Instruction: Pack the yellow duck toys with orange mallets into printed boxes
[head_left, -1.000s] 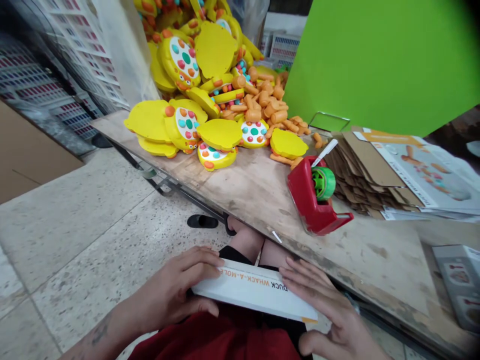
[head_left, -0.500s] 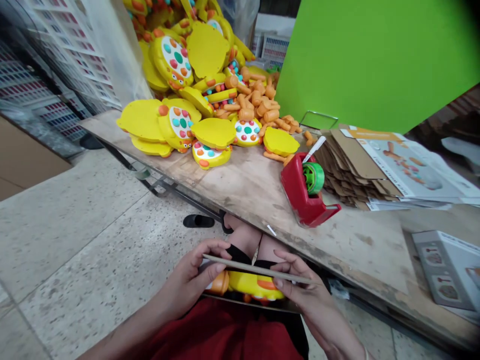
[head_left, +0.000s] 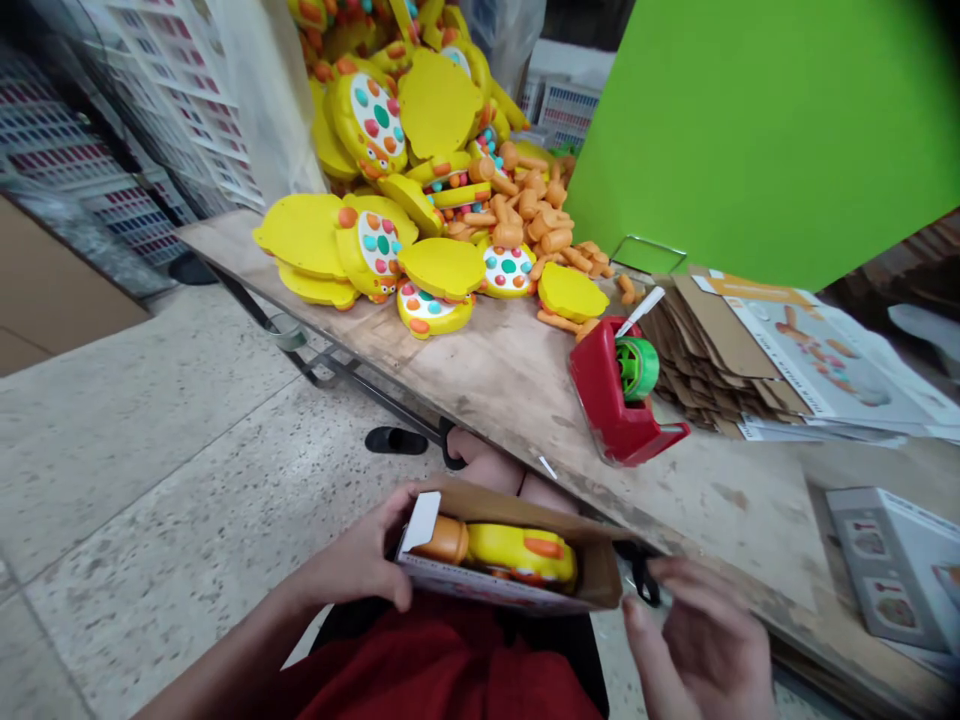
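Observation:
An open cardboard box rests over my lap, its opening facing up. Inside it lie a yellow toy with orange parts and, at the left end, an orange hammer. A small white end flap stands up at the box's left end. My left hand grips that end, thumb on the near side and fingers on the far side. Off the box's right end, my right hand is apart from it, fingers spread and slightly blurred, with nothing in them.
On the wooden table are piled yellow toys, orange hammers, a red tape dispenser, stacked flat cartons and a closed box at the right. A green panel stands behind.
The box now shows its open top, and the long cardboard edge between my hands is no longer raised across it. My right hand has let go and moved right. The view has shifted slightly.

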